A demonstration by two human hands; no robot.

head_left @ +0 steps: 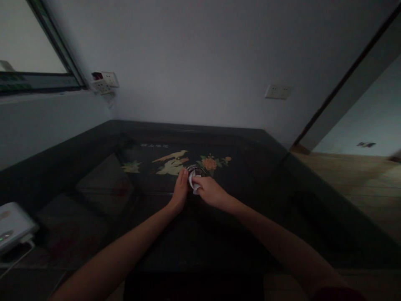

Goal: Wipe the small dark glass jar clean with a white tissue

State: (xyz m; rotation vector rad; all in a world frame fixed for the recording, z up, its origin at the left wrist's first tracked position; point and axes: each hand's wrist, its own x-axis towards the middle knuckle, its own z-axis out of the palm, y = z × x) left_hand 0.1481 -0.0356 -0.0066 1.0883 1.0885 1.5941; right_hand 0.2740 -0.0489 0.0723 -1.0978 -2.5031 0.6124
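Near the middle of the dark table, my left hand (pixel 180 189) is closed against the left side of a small round, dark, shiny vessel (pixel 191 167). Its rim shows between my hands, but the dim light hides its exact kind. My right hand (pixel 211 191) pinches a crumpled white tissue (pixel 196 188) at the vessel's opening. Part of the tissue lies along the inside of the rim, and my fingers cover the rest.
The dark glossy table (pixel 175 238) bears a bird-and-flower picture (pixel 172 163). A white device (pixel 14 228) with a cable stands at the left edge. Wall sockets (pixel 278 92) are behind, a window (pixel 34 79) is at upper left, and wooden floor (pixel 354 184) lies right.
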